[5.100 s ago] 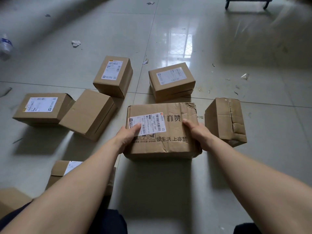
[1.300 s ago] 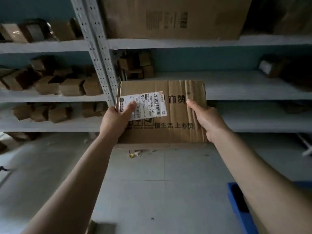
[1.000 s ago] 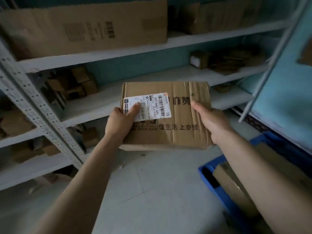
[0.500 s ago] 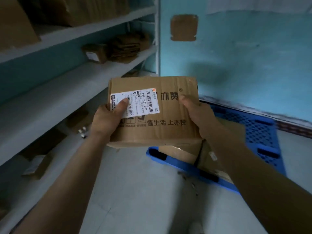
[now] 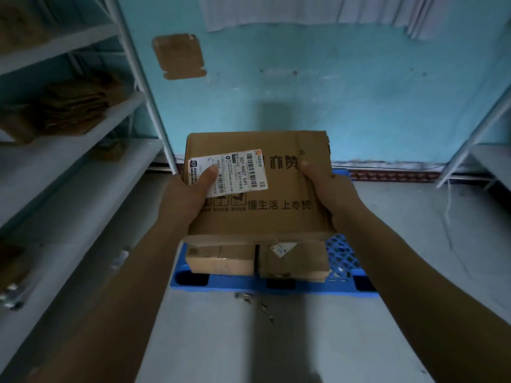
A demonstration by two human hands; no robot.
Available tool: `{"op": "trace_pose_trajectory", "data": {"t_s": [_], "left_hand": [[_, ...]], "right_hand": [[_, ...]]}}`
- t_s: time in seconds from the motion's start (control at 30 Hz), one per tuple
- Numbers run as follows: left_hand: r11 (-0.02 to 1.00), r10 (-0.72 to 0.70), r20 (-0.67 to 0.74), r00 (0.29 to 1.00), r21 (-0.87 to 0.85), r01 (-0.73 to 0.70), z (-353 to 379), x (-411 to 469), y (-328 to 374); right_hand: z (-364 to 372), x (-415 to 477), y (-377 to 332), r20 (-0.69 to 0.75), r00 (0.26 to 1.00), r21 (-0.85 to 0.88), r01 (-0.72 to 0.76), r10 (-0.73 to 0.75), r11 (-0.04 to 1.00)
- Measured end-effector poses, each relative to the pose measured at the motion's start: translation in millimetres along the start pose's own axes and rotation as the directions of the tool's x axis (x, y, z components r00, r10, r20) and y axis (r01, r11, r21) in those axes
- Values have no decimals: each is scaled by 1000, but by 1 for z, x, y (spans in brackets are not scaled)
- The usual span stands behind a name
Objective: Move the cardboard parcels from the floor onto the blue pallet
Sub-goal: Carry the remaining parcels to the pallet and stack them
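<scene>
Head camera looks over a pale grey floor (image 5: 276,341) that ends at a turquoise painted wall (image 5: 359,92), with white metal shelving (image 5: 83,128) on the left. The left hand (image 5: 185,200) and right hand (image 5: 331,194) grip the labelled brown cardboard parcel (image 5: 276,217) by its sides, thumbs on top. It is held above the blue plastic pallet (image 5: 343,258), where two small brown boxes (image 5: 221,258) sit. Half a second ago the pallet lay off to the right; now it is centred below.

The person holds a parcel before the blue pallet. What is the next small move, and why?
Probably lower the held parcel onto the blue pallet, perhaps on top of the two parcels already there. The left hand and right hand grip its sides, and it is not yet set down.
</scene>
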State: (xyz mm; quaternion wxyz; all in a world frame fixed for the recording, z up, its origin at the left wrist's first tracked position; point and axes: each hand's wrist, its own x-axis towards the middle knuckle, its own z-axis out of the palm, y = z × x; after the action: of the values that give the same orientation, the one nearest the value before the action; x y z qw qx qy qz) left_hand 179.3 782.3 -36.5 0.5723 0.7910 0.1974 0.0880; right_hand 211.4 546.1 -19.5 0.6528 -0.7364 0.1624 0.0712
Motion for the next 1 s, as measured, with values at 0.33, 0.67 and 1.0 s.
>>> {"op": "trace_pose_trajectory", "data": {"t_s": [0.33, 0.67, 1.0], "left_hand": [[999, 39, 162, 986, -6, -39, 186, 34, 53], [996, 71, 248, 966, 36, -83, 307, 87, 88], [996, 58, 240, 969, 49, -72, 402, 182, 130]], "right_hand": [[-155, 88, 3, -197, 980, 12, 8, -6, 1000], [-233, 172, 0, -294, 955, 58, -16, 33, 998], [-275, 299, -42, -298, 954, 25, -18, 24, 1000]]}}
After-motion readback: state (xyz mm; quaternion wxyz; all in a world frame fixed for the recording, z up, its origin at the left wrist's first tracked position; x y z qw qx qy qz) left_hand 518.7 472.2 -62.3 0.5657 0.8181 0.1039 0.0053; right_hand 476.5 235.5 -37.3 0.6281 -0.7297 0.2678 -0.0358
